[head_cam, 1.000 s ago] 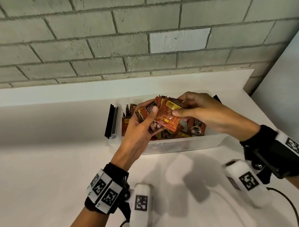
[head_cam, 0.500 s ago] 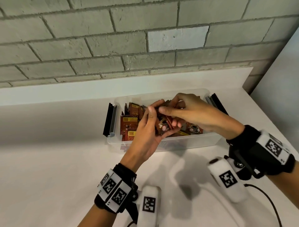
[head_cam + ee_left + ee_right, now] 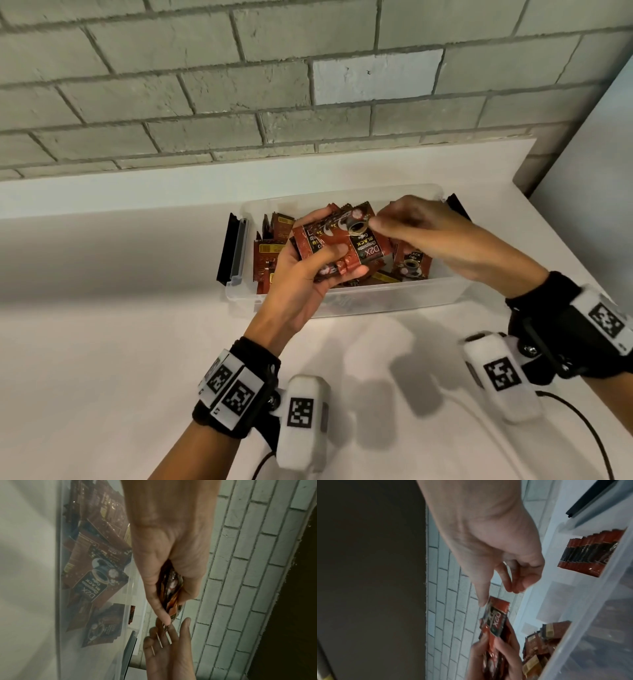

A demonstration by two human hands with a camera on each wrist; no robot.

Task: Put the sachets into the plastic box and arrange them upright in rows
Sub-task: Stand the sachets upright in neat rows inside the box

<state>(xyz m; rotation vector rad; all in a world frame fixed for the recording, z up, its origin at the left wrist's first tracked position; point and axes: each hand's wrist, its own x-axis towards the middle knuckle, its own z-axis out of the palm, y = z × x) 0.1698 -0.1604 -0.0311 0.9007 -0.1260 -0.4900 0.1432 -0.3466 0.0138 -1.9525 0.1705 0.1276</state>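
Observation:
Over the clear plastic box (image 3: pixel 376 301), my left hand (image 3: pixel 342 262) grips a fanned stack of red-brown coffee sachets (image 3: pixel 346 240), thumb across their faces. My right hand (image 3: pixel 380 219) is at the stack's top edge. Its thumb touches the front sachet and its fingers are loosely bent, clear of the stack. In the right wrist view the right hand (image 3: pixel 496 596) has its thumb tip at the stack (image 3: pixel 498 618). In the left wrist view the left hand (image 3: pixel 171 608) squeezes the stack (image 3: pixel 171 588) edge-on. Loose sachets (image 3: pixel 411 265) lie in the box, and upright ones (image 3: pixel 270 253) stand at its left end.
The box sits on a white counter (image 3: pixel 120 342) against a raised ledge and a grey brick wall (image 3: pixel 239 102). Black latch handles (image 3: pixel 227 253) hang open at both of its ends. A pale panel (image 3: pixel 589 154) bounds the right side. Cables trail from the wrist cameras near the front.
The sachet my right hand was pinching has joined the stack in my left hand. Both hands dipped into the box, then rose again, and the stack's printed fronts now face up.

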